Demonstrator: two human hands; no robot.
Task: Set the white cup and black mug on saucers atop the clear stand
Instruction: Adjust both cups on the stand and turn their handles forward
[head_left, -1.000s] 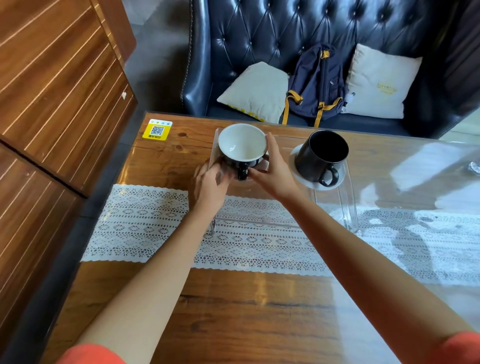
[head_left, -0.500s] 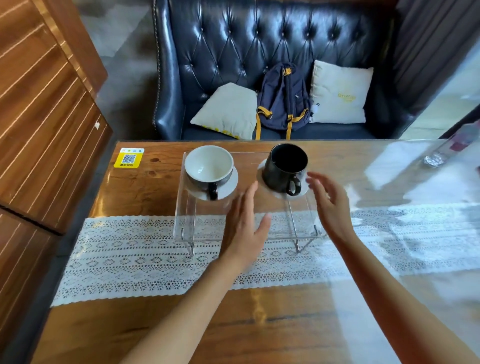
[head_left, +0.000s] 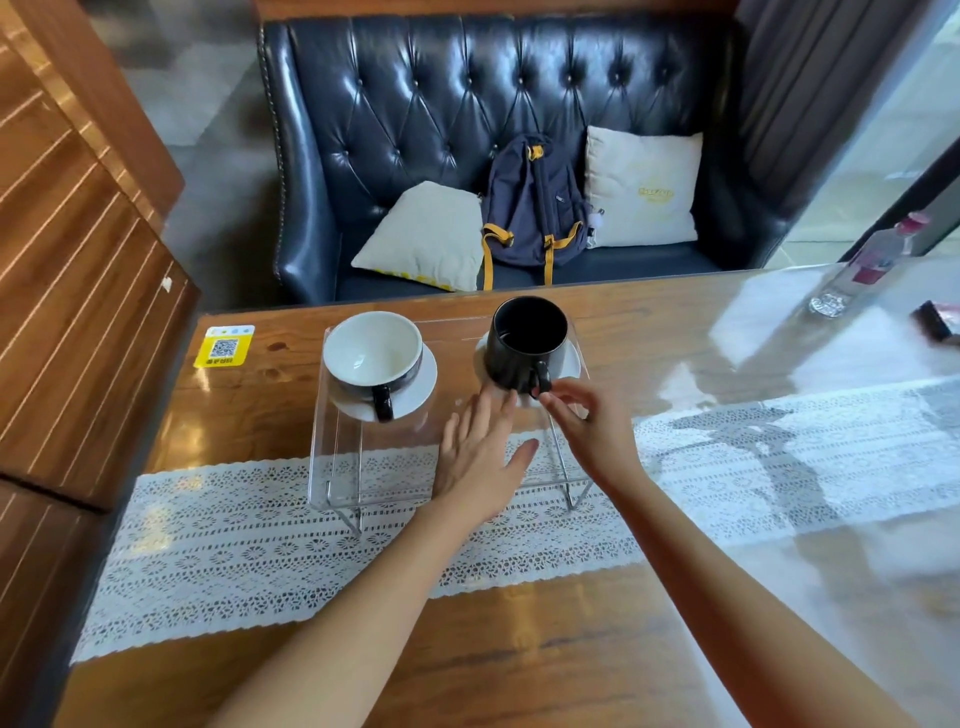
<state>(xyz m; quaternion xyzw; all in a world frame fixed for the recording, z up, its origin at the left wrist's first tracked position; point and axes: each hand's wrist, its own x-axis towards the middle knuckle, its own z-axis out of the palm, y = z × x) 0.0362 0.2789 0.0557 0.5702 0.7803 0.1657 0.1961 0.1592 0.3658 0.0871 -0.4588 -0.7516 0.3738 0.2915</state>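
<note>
Both cups on saucers atop stand (head_left: 374, 467) near table's far edge; final step, aligning black mug (head_left: 524, 340): left hand (head_left: 480, 457) flat, empty, right hand (head_left: 592, 421) loosely pinching by mug handle, grip uncertain; next, slight turn.

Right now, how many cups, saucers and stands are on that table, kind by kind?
Cups: 2, the white cup and the black mug
Saucers: 2, the left saucer and the right saucer
Clear stands: 1, the clear stand
Total: 5
</note>
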